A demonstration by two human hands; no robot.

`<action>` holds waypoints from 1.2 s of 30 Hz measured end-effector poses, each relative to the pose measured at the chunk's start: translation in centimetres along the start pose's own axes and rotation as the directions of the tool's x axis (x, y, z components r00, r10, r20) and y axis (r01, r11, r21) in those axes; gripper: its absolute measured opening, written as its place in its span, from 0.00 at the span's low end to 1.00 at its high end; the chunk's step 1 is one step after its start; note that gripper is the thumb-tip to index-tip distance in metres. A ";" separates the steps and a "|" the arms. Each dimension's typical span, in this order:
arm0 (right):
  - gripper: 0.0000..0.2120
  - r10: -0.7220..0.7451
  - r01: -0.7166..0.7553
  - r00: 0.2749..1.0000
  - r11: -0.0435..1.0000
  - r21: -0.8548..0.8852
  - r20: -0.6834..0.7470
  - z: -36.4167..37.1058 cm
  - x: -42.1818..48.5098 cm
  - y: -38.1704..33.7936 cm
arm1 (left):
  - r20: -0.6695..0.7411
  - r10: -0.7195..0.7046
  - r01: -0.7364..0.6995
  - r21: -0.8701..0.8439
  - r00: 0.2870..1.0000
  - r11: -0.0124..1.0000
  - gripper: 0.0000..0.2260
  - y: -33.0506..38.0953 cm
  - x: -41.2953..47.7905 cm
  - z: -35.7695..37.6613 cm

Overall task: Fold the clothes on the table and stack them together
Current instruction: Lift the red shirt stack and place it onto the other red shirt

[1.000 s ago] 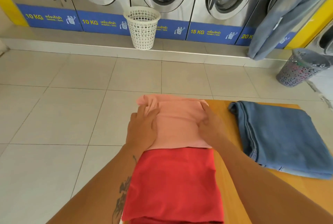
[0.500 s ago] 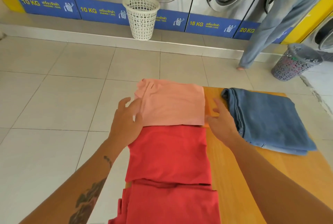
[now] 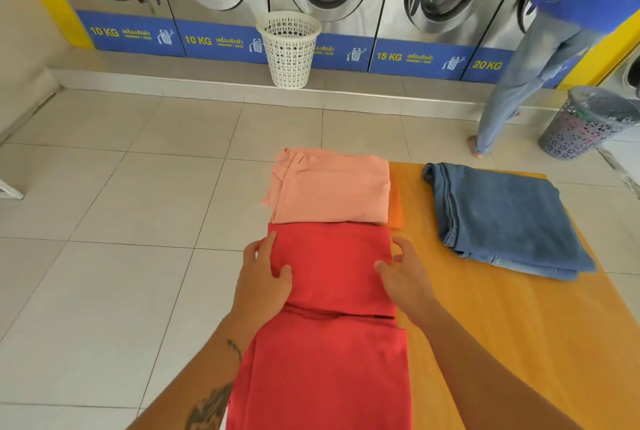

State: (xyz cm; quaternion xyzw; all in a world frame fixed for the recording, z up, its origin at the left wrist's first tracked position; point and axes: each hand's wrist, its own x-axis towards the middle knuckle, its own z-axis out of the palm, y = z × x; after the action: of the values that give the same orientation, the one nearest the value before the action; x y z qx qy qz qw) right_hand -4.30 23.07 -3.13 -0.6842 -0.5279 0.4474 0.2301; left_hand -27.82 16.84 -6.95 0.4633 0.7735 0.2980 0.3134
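L hand (image 3: 261, 277) & R hand (image 3: 403, 275) lay open, flanking the folded red garment (image 3: 330, 267) on table (image 3: 519, 343) w/o gripping, pink one (image 3: 332, 187) just beyond; uneven lift could've undone fold or slid it off near edge

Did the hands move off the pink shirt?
Yes. Both the left hand and right hand slid back toward the person, off the pink shirt, and now flank the folded red garment lying just before it.
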 end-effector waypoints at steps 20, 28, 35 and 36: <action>0.41 -0.202 0.208 0.977 0.973 0.098 -0.064 1.0 -2.3 -0.8 | 0.010 -0.045 0.045 -0.333 0.999 0.942 0.29 3.0 -0.1 -0.4; 0.37 -0.392 0.397 0.918 0.900 0.180 -0.066 -2.7 -2.2 -4.2 | -0.106 0.109 -0.134 -0.273 0.988 0.953 0.28 7.7 -1.1 -4.3; 0.32 -0.463 0.484 0.872 0.863 0.143 -0.160 -3.4 4.6 -10.1 | -0.226 0.277 -0.316 -0.155 0.934 0.936 0.27 12.9 6.7 -5.7; 0.31 -0.479 0.499 0.861 0.859 0.110 -0.168 -3.1 5.9 -10.8 | -0.243 0.288 -0.328 -0.144 0.926 0.934 0.27 13.2 8.1 -5.6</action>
State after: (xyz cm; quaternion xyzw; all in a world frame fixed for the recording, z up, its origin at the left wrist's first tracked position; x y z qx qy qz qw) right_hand -6.97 32.68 4.72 -0.5368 -0.6326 0.3651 0.4222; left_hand -28.13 28.39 4.78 0.5135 0.6900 0.4619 0.2167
